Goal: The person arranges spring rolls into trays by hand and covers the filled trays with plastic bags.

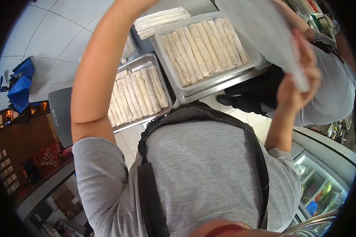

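Observation:
My right hand [303, 73] is closed around the edge of a translucent plastic lid [261, 29], which is tilted up and smeared a little by motion. The lid hangs over the right side of a clear plastic container [178, 89]. Inside that container lies a row of long, pale spring rolls [203, 49], side by side. My left forearm reaches up past the top edge, so my left hand is out of view. Beside the forearm, a metal tray [168, 96] holds more pale spring rolls [140, 94], partly hidden by the arm.
A stack of folded white cloths or wrappers [160, 21] lies behind the container. Another person in a grey shirt [324, 87] stands close on the right. A glass-topped chest cooler [320, 185] is at lower right, and a blue umbrella [21, 87] is at far left.

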The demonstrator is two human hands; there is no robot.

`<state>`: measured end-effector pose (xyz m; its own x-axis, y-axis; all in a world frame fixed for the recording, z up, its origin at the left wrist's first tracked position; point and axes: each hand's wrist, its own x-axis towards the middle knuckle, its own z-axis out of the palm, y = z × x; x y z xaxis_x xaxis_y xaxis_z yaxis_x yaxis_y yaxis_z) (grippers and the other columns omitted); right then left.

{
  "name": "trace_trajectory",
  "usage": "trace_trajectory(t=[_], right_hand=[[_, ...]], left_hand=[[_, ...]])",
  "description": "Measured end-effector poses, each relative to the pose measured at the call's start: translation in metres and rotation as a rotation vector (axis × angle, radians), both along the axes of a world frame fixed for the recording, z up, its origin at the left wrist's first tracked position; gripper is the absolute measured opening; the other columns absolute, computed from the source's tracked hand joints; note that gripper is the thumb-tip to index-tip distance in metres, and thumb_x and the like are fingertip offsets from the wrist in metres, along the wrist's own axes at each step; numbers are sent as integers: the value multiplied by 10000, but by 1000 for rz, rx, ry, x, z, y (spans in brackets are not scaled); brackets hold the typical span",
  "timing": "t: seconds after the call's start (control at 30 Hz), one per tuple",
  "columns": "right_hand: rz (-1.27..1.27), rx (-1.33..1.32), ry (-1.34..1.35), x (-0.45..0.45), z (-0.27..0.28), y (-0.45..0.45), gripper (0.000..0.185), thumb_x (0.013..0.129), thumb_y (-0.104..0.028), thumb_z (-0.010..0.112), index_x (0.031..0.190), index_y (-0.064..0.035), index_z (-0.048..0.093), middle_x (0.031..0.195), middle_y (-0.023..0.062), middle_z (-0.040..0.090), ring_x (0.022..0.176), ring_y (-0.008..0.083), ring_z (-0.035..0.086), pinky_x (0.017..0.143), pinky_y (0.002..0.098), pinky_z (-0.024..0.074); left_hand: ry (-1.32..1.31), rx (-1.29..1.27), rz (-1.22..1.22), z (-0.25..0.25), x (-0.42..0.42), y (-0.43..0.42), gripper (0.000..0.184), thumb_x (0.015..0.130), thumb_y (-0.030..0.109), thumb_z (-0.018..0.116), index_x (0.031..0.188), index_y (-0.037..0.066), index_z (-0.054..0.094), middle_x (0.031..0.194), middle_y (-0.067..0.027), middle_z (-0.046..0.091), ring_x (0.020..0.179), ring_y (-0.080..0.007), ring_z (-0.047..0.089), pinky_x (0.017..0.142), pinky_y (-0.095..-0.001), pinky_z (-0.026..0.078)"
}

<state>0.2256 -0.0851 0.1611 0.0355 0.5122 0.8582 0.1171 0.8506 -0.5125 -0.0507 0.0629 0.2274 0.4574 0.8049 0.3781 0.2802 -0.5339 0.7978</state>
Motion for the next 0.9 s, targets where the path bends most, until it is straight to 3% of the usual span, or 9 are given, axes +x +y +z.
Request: trace_trajectory(t=[0.1, 0.17, 0.23, 0.47, 0.57, 0.63, 0.7, 0.8, 0.9], right_hand=[[-82, -232, -364, -19, -41, -9, 239, 741, -132, 769, 953, -95, 665, 1426, 257, 510, 1429, 407, 379, 1185, 595, 171], [-86, -291, -505, -32, -78, -5, 298, 725, -151, 776, 1008, -132, 687, 1458, 153, 517, 1475, 422, 280, 1186, 626, 96], [-78, -375, -658, -45, -112, -4, 370, 721, -178, 806, 1064, -149, 670, 1514, 139, 448, 1495, 429, 209, 1180, 649, 58], [86, -608, -695, -78, -138, -14, 597, 741, -249, 835, 1279, -134, 603, 1588, 147, 324, 1519, 423, 103, 1185, 630, 101], [212, -565, -465, -73, -122, -8, 526, 790, -205, 798, 1270, -80, 625, 1544, 169, 401, 1503, 418, 197, 1190, 555, 202], [108, -458, -530, -55, -108, 7, 385, 822, -127, 752, 1189, -44, 673, 1455, 182, 511, 1457, 405, 330, 1170, 492, 288], [-146, -405, -582, -33, -94, 30, 292, 837, -57, 683, 1127, -42, 705, 1369, 176, 586, 1357, 377, 473, 1125, 475, 355], [-445, -484, -719, 14, -102, 67, 255, 894, -137, 680, 1147, -134, 707, 1269, 122, 639, 1183, 340, 573, 1028, 415, 417], [-498, -528, -759, 38, -112, 84, 238, 920, -142, 656, 1153, -127, 703, 1220, 122, 648, 1119, 321, 596, 984, 400, 443]], left_hand=[[7, 9, 47, -83, -34, 14, 145, 837, -26, 681, 940, 56, 740, 1144, -33, 646, 1062, -118, 589, 886, -240, 468], [-1, -55, 85, -132, -48, 15, 141, 822, -11, 695, 918, 79, 746, 1089, -34, 619, 961, -133, 585, 843, -259, 474], [36, -114, 108, -163, -54, 15, 150, 817, -16, 688, 905, 90, 749, 1069, -32, 591, 909, -142, 575, 819, -266, 475], [179, -158, 138, -226, -74, 21, 236, 831, -73, 628, 918, 105, 756, 1063, -49, 571, 980, -207, 563, 851, -305, 474], [193, -89, 163, -238, -82, 16, 286, 817, -100, 600, 922, 112, 760, 1077, -60, 578, 1028, -249, 558, 876, -327, 473], [201, -5, 214, -232, -83, 10, 308, 798, -105, 595, 923, 122, 761, 1089, -61, 584, 1057, -266, 552, 891, -336, 468], [207, 98, 306, -212, -75, 0, 321, 775, -96, 601, 925, 139, 763, 1104, -57, 590, 1085, -275, 544, 904, -341, 461], [291, 314, 323, -170, -53, -35, 345, 749, -50, 632, 979, 175, 755, 1122, -54, 594, 1109, -284, 531, 967, -381, 419], [315, 143, 16, -150, -23, -89, 289, 791, 118, 723, 1073, 178, 725, 1167, -62, 598, 1150, -287, 504, 1035, -439, 353]])
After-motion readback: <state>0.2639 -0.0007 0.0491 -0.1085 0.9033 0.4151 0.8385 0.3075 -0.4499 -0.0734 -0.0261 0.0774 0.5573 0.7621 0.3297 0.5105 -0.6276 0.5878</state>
